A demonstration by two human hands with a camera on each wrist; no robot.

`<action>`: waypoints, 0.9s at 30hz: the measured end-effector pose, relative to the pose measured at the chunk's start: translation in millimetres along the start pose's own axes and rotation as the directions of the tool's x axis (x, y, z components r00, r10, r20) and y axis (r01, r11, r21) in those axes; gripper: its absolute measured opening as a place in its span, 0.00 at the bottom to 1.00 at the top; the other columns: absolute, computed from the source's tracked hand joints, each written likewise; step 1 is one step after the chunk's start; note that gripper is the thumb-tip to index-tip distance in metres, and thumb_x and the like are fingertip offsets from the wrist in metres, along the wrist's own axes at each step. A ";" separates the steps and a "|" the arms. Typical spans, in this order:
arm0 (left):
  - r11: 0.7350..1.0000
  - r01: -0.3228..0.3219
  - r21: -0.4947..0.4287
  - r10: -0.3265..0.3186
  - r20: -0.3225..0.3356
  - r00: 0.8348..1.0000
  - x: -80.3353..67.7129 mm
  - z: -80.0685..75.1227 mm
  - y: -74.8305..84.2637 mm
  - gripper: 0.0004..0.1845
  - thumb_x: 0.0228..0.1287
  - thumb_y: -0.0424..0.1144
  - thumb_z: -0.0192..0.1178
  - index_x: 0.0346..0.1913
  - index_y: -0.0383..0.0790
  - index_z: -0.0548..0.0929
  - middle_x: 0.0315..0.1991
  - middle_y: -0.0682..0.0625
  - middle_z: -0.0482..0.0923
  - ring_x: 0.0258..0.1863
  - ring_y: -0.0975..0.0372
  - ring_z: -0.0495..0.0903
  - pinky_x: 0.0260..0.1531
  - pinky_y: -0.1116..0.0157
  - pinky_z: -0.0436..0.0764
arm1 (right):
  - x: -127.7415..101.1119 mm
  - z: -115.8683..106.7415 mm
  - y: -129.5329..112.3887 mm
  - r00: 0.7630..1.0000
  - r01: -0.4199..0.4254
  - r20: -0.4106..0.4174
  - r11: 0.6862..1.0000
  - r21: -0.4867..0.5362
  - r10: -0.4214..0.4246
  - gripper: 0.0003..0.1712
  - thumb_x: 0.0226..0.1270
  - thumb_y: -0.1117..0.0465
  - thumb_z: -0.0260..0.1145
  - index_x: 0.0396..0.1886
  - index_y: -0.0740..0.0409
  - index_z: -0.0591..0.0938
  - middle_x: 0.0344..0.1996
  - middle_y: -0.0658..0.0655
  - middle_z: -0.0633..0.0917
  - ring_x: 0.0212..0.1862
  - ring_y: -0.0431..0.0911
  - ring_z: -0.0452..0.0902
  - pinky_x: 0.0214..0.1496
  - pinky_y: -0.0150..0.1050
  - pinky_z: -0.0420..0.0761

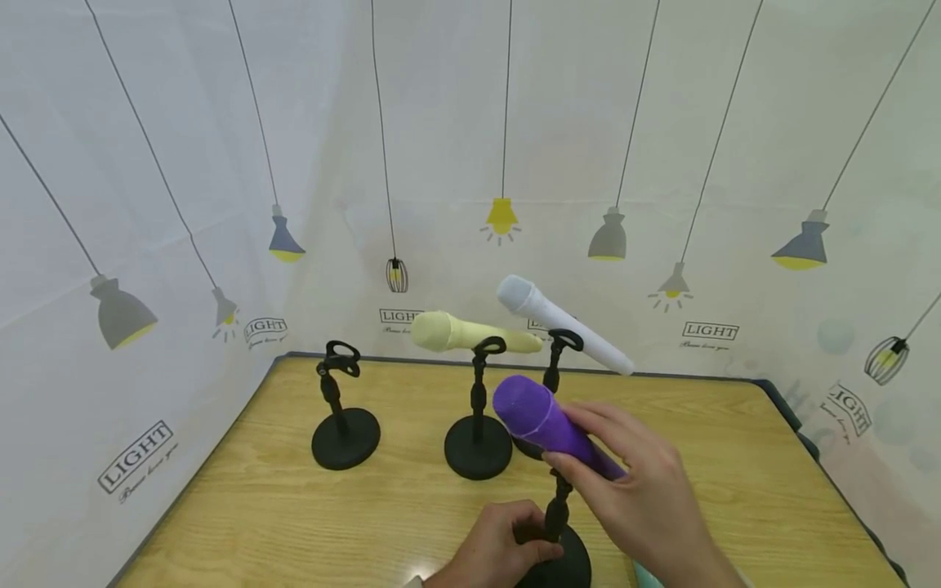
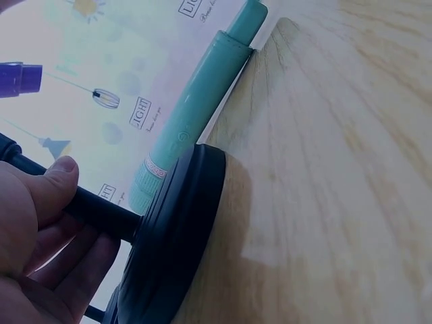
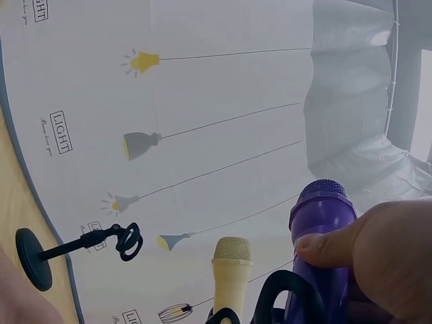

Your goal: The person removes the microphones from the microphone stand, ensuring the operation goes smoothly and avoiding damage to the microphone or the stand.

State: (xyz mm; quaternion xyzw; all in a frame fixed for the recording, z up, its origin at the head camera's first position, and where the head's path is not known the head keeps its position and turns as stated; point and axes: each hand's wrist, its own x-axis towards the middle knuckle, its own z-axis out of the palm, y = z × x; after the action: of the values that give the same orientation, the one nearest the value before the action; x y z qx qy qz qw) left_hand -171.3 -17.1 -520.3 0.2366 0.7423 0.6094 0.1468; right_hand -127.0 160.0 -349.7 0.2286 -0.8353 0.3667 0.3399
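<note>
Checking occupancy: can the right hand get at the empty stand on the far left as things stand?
Probably not. The right hand grips the purple microphone, and the empty stand sits far left, past the stand with the yellow microphone. Its clip looks unobstructed, though.

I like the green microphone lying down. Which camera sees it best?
The left wrist view: the teal microphone lies on the table behind the stand base. The head view shows only a sliver; the right wrist view shows none.

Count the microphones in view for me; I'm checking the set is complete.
4: a cream microphone and a white microphone on rear stands, a purple microphone in the right hand, a teal microphone lying on the table.
</note>
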 end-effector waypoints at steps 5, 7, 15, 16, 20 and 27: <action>1.000 0.002 0.008 -0.002 0.013 1.000 0.0 0.5 1.0 0.04 0.71 0.34 0.73 0.44 0.39 0.90 0.41 0.54 0.94 0.39 0.75 0.87 0.44 0.74 0.84 | -1.7 -2.9 1.5 1.000 0.016 -0.017 1.000 0.017 -0.015 0.31 0.49 0.72 0.88 0.55 0.55 0.91 0.52 0.52 0.93 0.49 0.46 0.91 0.58 0.17 0.79; 1.000 -0.002 0.011 0.002 0.015 1.000 0.2 1.0 1.3 0.04 0.70 0.34 0.73 0.45 0.38 0.90 0.41 0.54 0.94 0.39 0.75 0.87 0.44 0.74 0.84 | -2.9 -4.0 1.9 1.000 0.004 -0.022 1.000 0.025 -0.003 0.31 0.49 0.72 0.88 0.55 0.55 0.91 0.52 0.52 0.93 0.50 0.44 0.91 0.58 0.17 0.79; 0.999 0.053 -0.002 -0.053 0.015 0.998 0.5 2.2 4.2 0.04 0.70 0.34 0.73 0.45 0.39 0.91 0.40 0.55 0.93 0.40 0.74 0.87 0.45 0.75 0.84 | -6.8 -5.1 3.7 0.998 -0.034 -0.051 0.999 0.036 0.036 0.31 0.48 0.72 0.88 0.55 0.55 0.91 0.52 0.53 0.93 0.50 0.41 0.90 0.56 0.17 0.79; 0.998 0.057 0.001 -0.057 0.014 0.998 0.5 2.3 4.5 0.04 0.70 0.34 0.73 0.45 0.40 0.91 0.40 0.55 0.93 0.40 0.74 0.87 0.45 0.75 0.84 | -7.0 -5.2 3.8 0.998 -0.035 -0.056 0.998 0.043 0.038 0.31 0.48 0.72 0.88 0.56 0.55 0.91 0.52 0.53 0.93 0.51 0.40 0.90 0.56 0.17 0.80; 0.998 0.064 0.013 -0.065 0.006 0.998 -0.4 2.2 5.5 0.03 0.70 0.34 0.73 0.43 0.40 0.90 0.38 0.57 0.93 0.38 0.74 0.87 0.43 0.74 0.84 | -6.5 -8.1 4.0 0.994 -0.039 -0.094 0.995 0.095 0.048 0.32 0.49 0.76 0.86 0.57 0.58 0.91 0.50 0.56 0.93 0.52 0.33 0.88 0.56 0.19 0.81; 1.000 0.016 0.013 -0.015 -0.028 0.999 -1.4 1.7 3.7 0.03 0.68 0.32 0.74 0.41 0.40 0.90 0.39 0.51 0.94 0.38 0.74 0.87 0.43 0.73 0.85 | -3.9 -21.2 4.3 0.982 -0.135 -0.121 0.984 0.117 0.149 0.32 0.51 0.77 0.84 0.59 0.59 0.90 0.52 0.58 0.92 0.55 0.24 0.83 0.57 0.17 0.80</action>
State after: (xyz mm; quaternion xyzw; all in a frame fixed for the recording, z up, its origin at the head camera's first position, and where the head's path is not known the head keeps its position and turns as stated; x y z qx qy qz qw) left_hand -168.6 -15.9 -517.2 0.2232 0.7503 0.6065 0.1394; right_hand -118.6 179.5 -343.9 0.1623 -0.8048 0.4485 0.3533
